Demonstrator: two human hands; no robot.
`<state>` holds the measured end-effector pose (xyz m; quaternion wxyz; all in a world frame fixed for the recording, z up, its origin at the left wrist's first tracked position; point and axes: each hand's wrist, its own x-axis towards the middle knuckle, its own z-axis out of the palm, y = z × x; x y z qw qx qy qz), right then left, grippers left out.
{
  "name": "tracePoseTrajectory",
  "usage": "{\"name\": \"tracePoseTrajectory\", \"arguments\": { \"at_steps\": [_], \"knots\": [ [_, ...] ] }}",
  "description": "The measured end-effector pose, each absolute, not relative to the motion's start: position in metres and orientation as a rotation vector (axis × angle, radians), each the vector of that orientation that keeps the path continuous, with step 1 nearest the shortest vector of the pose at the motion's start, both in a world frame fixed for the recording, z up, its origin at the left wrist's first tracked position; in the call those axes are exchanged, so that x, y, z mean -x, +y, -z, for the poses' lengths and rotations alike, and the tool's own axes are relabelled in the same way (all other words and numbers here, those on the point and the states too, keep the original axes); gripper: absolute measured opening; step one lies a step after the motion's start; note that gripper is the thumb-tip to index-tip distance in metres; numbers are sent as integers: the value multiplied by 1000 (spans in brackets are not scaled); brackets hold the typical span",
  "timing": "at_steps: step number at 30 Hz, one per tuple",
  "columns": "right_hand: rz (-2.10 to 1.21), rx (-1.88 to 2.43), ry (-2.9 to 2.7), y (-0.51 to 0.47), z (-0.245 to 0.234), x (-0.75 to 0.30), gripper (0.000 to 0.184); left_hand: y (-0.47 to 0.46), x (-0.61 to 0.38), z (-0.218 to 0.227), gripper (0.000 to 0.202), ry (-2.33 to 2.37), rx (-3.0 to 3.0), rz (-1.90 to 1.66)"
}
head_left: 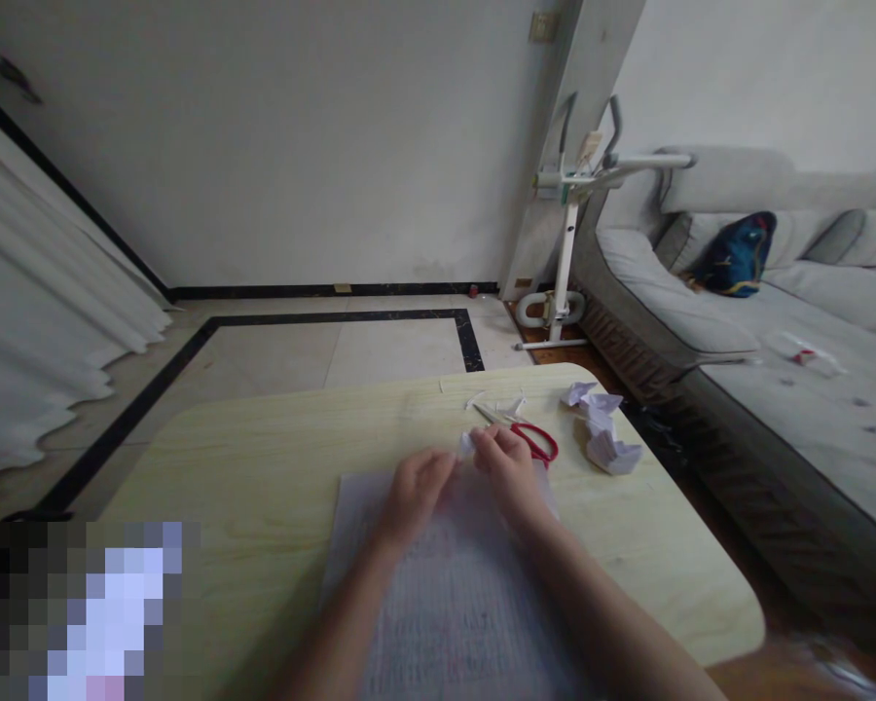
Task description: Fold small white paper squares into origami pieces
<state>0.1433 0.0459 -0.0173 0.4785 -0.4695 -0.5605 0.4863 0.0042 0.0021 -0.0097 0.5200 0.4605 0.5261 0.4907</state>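
Note:
A small white piece of paper (466, 446) shows between my two hands, above the far edge of a large sheet covered in writing (438, 623). My right hand (507, 472) pinches it from the right with curled fingers. From the left, my left hand (418, 490) closes its fingertips near its lower edge; the exact hold is blurred. Just beyond my right hand lies a pair of scissors (542, 443) with red handles, partly hidden by that hand. Thin white paper scraps (512, 407) are scattered around the blades.
Several folded paper pieces (613, 452) rest toward the right edge of the pale wooden table (248, 487). A grey sofa (824, 380) with a dark blue bag (741, 255) stands to the right. Exercise equipment (565, 253) is by the wall. A white curtain (36, 292) hangs left.

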Motion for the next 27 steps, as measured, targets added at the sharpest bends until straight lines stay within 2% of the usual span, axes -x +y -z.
{"name": "tracePoseTrajectory", "arguments": {
  "at_steps": [5, 10, 23, 27],
  "knots": [
    [-1188, 1142, -1349, 41, 11, -137, 32, 3, -4, 8, 31, 1291, -1174, -1171],
    [-1330, 1101, -1447, 41, 10, -138, 24, 4, -3, 7, 31, 1326, -1170, -1197],
    [-1341, 1102, -1445, 40, 14, -136, 32, 1, -3, 14, 31, 1402, -1446, -1257],
    [-1321, 1102, -1471, 40, 17, -137, 36, 2, -3, 16, 25, 1487, -1390, -1330]
  ]
}}
